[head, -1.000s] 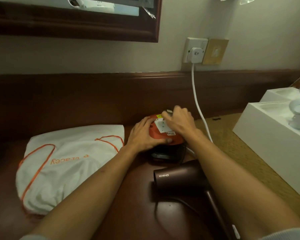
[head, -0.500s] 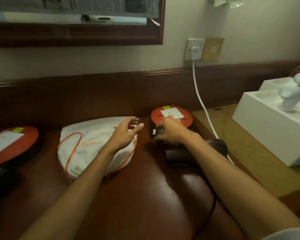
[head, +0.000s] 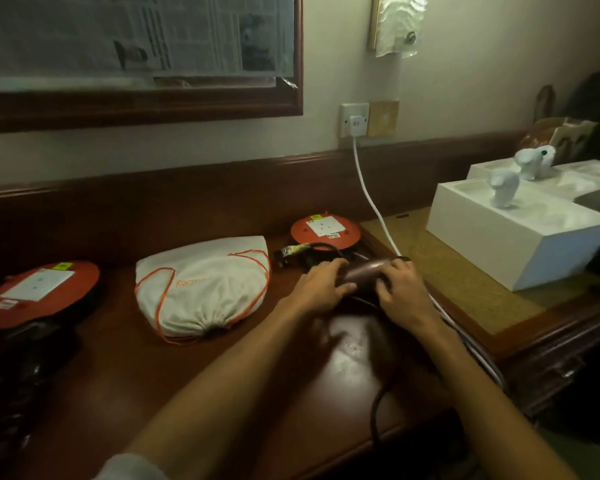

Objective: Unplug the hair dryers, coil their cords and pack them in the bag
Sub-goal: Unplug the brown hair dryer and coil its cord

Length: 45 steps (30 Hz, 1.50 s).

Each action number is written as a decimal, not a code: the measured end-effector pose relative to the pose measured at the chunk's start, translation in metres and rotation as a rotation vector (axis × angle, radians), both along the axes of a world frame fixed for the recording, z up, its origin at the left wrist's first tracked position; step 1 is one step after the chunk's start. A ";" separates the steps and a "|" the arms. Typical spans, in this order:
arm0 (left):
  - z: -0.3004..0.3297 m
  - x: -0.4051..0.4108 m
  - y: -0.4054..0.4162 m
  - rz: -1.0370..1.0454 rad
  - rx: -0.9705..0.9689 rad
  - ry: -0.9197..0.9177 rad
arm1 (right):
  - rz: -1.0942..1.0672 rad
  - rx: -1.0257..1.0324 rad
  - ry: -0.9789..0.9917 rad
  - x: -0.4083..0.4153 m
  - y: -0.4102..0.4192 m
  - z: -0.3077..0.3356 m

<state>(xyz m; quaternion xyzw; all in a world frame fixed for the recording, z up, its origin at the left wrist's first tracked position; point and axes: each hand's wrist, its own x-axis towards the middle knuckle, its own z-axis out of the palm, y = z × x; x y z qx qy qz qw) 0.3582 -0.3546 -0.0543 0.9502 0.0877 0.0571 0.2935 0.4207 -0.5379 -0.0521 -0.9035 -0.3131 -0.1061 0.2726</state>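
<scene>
Your dryer (head: 362, 273) lies on the dark tabletop (head: 194, 382), in front of the near orange reel (head: 325, 231). Your left hand (head: 321, 289) wraps its fingers (head: 329, 268) over the dryer's left end; your right hand (head: 397, 289) curls round its right end, so both grip the dryer. Its dark cord (head: 381, 407) trails toward you across the tabletop, and the plug (head: 291, 252) lies unplugged just left of the reel. The white bag (head: 205, 285) with orange drawstring sits left of your hands, apart from them. A second reel (head: 39, 294) is far left. A white cable (head: 371, 199) runs from the wall socket (head: 354, 120) past your right hand. White boxes (head: 520, 237) stand at right.
</scene>
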 end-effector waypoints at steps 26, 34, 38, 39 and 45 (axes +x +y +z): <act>0.122 -0.097 -0.032 -0.283 0.686 -0.545 | 0.362 -0.331 -0.408 -0.117 -0.054 0.173; 0.091 -0.197 0.008 0.089 -0.008 -0.553 | 0.320 0.005 -0.401 -0.136 0.000 0.186; 0.053 -0.237 0.033 0.251 -0.502 -0.609 | 0.514 0.346 0.401 -0.144 0.016 0.151; 0.045 -0.244 0.037 0.292 -0.567 -0.620 | 0.583 0.349 0.551 -0.153 0.023 0.134; 0.021 -0.263 0.058 0.453 -0.720 -0.634 | 0.764 0.546 0.647 -0.217 0.073 0.045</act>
